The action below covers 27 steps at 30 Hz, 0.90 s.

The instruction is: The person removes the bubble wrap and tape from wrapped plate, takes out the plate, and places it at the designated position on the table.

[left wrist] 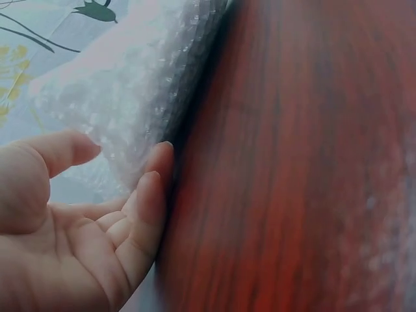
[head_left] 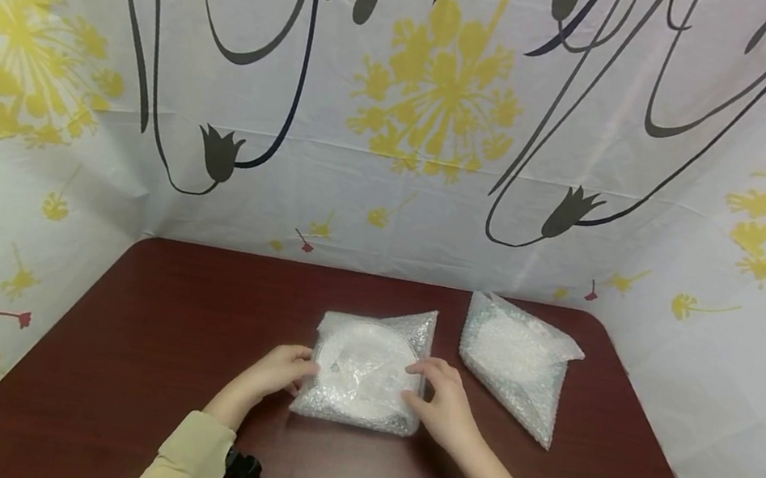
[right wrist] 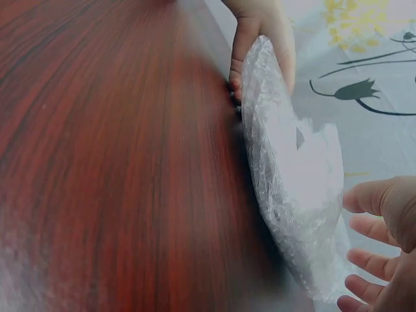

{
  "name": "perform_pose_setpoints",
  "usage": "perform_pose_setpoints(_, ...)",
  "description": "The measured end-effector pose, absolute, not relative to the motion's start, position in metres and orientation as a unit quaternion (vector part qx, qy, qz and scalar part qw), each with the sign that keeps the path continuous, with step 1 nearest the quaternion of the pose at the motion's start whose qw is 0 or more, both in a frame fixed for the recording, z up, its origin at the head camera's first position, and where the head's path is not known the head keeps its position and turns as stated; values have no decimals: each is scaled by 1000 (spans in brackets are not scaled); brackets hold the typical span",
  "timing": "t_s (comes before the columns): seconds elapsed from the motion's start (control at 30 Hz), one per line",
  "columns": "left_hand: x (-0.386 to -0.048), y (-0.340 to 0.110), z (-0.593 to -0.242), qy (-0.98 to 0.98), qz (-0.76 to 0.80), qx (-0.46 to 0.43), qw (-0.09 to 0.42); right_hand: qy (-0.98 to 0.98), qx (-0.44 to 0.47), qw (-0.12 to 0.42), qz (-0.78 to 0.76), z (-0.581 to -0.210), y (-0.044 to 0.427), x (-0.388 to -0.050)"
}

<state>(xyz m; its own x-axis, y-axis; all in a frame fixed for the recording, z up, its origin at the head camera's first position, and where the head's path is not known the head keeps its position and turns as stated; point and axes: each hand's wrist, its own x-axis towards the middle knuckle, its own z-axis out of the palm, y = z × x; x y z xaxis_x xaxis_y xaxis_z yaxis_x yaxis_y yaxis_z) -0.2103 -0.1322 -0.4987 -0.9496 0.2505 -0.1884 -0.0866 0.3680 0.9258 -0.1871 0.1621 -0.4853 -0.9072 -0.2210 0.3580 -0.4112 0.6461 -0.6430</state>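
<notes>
A flat, round white item inside bubble wrap, the near package (head_left: 364,371), lies on the table in the head view. My left hand (head_left: 272,374) holds its left edge, thumb on the upper side and fingers low along the edge; the left wrist view shows that hand (left wrist: 97,214) round a corner of the wrap (left wrist: 130,84). My right hand (head_left: 447,407) is at the package's right side, fingers apart and slightly bent. In the right wrist view the right hand (right wrist: 383,240) is beside the wrap (right wrist: 292,188), not closed round it; whether its fingertips touch is unclear.
A second bubble-wrapped package (head_left: 517,356) lies at the back right of the dark red wooden table (head_left: 196,311), a short way from the first. Patterned white cloth (head_left: 341,119) stands behind the table and along both sides.
</notes>
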Motion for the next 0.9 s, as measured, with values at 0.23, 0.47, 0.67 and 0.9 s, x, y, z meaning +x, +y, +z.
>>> perform_pose_setpoints(0.23,-207,-134,-495,808,558,43,185,-895,206,116,378,-478,156,-185)
perform_pose_setpoints(0.47,-205,-134,-491,818,528,82,212,-894,264,86,351,-475,151,-188)
perform_pose_setpoints(0.67,-203,-132,-489,821,524,100,204,-889,303,79,335,-474,145,-192)
perform_pose_setpoints(0.9,-201,-131,-487,819,530,106,195,-892,314,51,320,-474,136,-195)
